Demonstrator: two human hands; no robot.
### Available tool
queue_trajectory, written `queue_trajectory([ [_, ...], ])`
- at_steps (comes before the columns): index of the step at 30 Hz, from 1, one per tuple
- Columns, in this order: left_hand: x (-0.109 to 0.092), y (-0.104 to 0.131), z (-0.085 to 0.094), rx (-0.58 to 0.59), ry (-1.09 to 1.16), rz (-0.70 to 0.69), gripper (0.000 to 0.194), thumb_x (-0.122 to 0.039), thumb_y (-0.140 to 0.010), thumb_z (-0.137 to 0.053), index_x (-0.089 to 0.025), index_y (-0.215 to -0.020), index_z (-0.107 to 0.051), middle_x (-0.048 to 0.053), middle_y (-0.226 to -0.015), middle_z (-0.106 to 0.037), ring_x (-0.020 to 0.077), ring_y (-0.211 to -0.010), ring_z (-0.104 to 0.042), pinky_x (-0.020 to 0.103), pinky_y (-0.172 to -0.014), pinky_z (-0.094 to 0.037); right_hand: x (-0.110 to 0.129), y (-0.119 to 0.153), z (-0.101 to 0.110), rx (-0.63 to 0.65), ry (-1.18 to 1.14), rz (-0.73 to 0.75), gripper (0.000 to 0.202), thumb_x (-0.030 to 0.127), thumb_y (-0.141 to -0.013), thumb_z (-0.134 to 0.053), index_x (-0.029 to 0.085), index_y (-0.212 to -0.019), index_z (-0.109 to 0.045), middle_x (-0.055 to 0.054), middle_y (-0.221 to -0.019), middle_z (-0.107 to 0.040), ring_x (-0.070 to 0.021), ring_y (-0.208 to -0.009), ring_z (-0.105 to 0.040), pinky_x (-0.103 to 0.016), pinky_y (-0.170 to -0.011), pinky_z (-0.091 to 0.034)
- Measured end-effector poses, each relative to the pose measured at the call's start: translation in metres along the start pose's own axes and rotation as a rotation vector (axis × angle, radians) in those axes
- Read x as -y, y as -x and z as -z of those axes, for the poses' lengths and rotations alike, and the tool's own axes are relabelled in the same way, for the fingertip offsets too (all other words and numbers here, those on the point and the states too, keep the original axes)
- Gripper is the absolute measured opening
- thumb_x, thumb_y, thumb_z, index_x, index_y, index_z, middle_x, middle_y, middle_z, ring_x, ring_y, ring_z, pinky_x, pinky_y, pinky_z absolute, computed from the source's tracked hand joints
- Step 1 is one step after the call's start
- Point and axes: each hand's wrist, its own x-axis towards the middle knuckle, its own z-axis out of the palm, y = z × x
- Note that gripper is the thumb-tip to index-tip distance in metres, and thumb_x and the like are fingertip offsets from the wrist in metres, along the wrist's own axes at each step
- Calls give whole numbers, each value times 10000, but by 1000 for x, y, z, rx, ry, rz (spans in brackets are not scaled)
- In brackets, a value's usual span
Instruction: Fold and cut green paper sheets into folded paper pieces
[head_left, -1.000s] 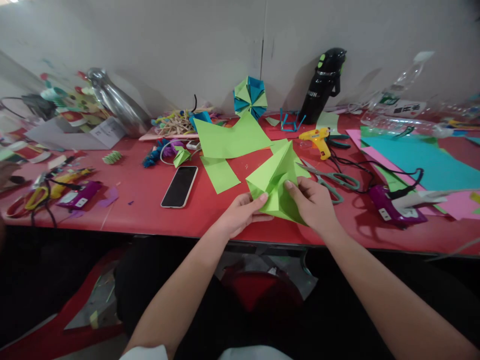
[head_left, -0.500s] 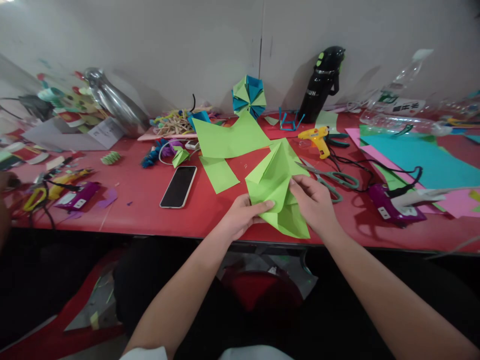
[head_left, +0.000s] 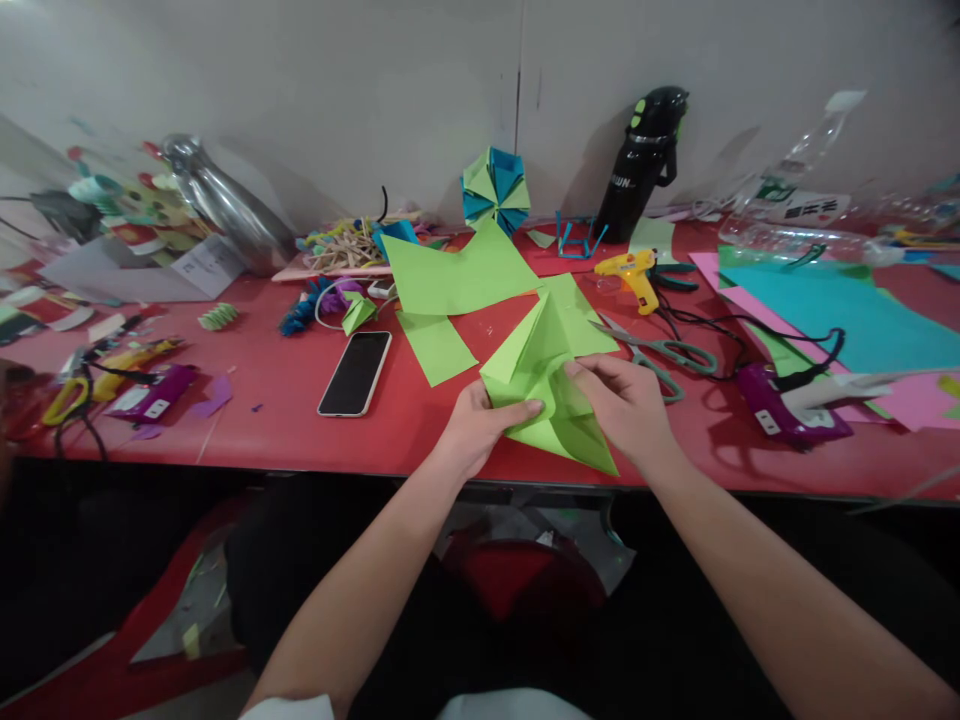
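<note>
- I see the folded paper (head_left: 536, 375) near mid-frame, over the red worktop (head_left: 262, 380).
- Left hand (head_left: 484, 425): grip closed on it, thumb on top.
- Right hand (head_left: 622, 400): grip pinching its right side.

Folded creased paper sheet (head_left: 536, 368): lime green
Pleated round paper ornament (head_left: 495, 187): alternating blue, pale-green wedges
Long smooth worktop (head_left: 262, 436): red
Pistol-shaped glue gun (head_left: 634, 268): yellow

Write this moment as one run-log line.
left hand: holds folded paper; right hand: holds same paper; nearby: scissors, phone
</note>
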Motion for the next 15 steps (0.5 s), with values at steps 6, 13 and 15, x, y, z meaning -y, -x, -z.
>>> queue_trajectory([
  [6,-21,-1,26,-122,-33,-61,639,-413,-652,-915,-213,-1212,-680,126,-1318,-672,282,-1176,-657,373,-949,-543,6,-4,12,290,74,36,310,462,-929,-611,199,-767,-634,19,-665,-492,-125,-593,-416,-273,-534,-328],
  [13,-58,13,37,275,-394,-32,768,-640,-743,-768,-228,-1371,-609,151,-1326,-659,312,-1202,-620,373,-957,-505,8,-11,25,682,244,28,333,496,-956,-563,206,-858,-693,-8,-750,-609,-151,-663,-494,-281,-610,-388],
  [15,-53,11,30,180,-587,-28,552,-555,-813,-743,-220,-1248,-686,125,-1191,-723,278,-1117,-654,331,-873,-516,8,-11,24,755,264,4,338,504,-953,-558,212,-865,-702,3,-730,-589,-146,-642,-473,-276,-591,-371],
])
